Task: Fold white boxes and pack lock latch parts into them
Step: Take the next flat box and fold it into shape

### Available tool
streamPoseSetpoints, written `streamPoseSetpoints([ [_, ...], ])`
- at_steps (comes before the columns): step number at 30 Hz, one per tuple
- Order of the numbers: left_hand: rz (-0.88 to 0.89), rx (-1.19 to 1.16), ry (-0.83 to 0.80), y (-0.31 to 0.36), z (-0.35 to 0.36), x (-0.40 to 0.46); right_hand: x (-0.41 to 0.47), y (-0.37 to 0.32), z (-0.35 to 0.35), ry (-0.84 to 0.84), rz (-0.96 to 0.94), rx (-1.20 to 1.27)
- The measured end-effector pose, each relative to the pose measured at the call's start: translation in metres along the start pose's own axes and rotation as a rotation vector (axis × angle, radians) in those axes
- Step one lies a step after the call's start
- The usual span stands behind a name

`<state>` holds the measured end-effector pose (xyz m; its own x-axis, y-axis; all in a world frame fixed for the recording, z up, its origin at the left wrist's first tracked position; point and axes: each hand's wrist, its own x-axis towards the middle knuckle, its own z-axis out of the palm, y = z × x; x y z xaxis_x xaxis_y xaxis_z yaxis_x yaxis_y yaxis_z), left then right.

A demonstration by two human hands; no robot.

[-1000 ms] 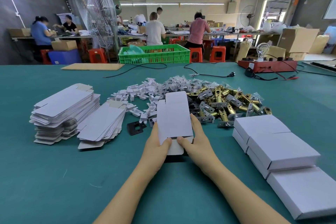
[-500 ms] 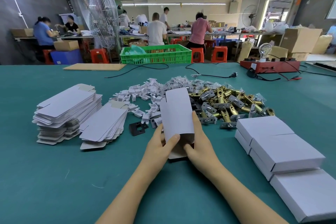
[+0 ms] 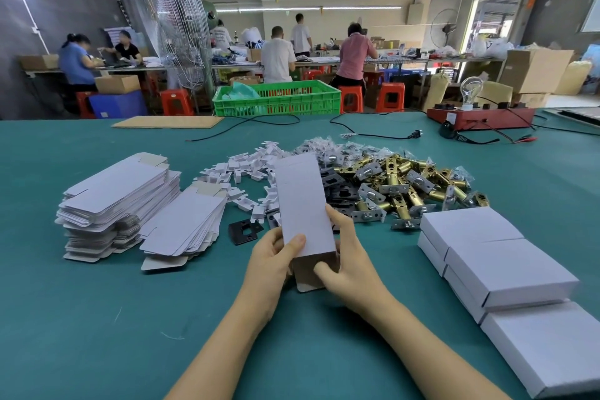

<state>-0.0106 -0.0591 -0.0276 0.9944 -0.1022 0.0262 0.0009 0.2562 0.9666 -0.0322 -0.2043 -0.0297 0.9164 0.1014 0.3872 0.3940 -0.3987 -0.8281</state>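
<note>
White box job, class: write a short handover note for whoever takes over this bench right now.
Left hand and right hand both grip the white box, opened into a tube, near flap still unfolded.
Flat blanks stacked left; latch parts heaped behind; closed boxes stacked right.
Done: those closed boxes.
Left: close this box's end, load parts, repeat.

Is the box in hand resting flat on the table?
No: the white box is held tilted up off the table by the left hand and right hand.
</note>
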Motion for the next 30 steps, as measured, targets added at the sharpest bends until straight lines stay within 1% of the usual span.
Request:
streamPoseSetpoints([
  [2, -0.002, -0.012, -0.003, 0.002, 0.000, 0.000, 0.001, -0.002, -0.001, 0.045, 0.033, 0.134],
  [4, -0.009, -0.040, -0.028, 0.006, -0.001, 0.001, 0.005, -0.004, -0.004, 0.134, 0.116, 0.312],
  [6, -0.018, -0.055, -0.073, 0.009, -0.001, 0.000, 0.010, -0.005, -0.009, 0.198, 0.191, 0.414],
  [8, -0.020, -0.044, -0.132, 0.010, 0.000, -0.002, 0.014, -0.005, -0.016, 0.201, 0.247, 0.468],
  [10, -0.025, -0.057, -0.185, 0.010, 0.002, -0.004, 0.017, -0.005, -0.023, 0.165, 0.259, 0.544],
  [12, -0.029, -0.088, -0.220, 0.011, 0.004, -0.006, 0.018, -0.005, -0.029, 0.149, 0.260, 0.629],
  [15, -0.039, -0.123, -0.248, 0.013, 0.005, -0.007, 0.019, -0.006, -0.031, 0.171, 0.290, 0.713],
  [17, -0.043, -0.136, -0.227, 0.015, 0.006, -0.007, 0.020, -0.009, -0.032, 0.166, 0.288, 0.715],
  [20, -0.028, -0.121, -0.150, 0.018, 0.008, -0.009, 0.019, -0.014, -0.032, 0.144, 0.258, 0.675],
  [24, 0.090, -0.030, -0.072, 0.022, 0.008, -0.008, 0.018, -0.020, -0.030, 0.123, 0.157, 0.603],
  [26, 0.139, -0.060, -0.046, 0.025, 0.008, -0.007, 0.019, -0.026, -0.030, 0.118, 0.102, 0.574],
  [30, 0.171, -0.126, -0.043, 0.025, 0.011, -0.005, 0.022, -0.032, -0.034, 0.082, 0.042, 0.534],
])
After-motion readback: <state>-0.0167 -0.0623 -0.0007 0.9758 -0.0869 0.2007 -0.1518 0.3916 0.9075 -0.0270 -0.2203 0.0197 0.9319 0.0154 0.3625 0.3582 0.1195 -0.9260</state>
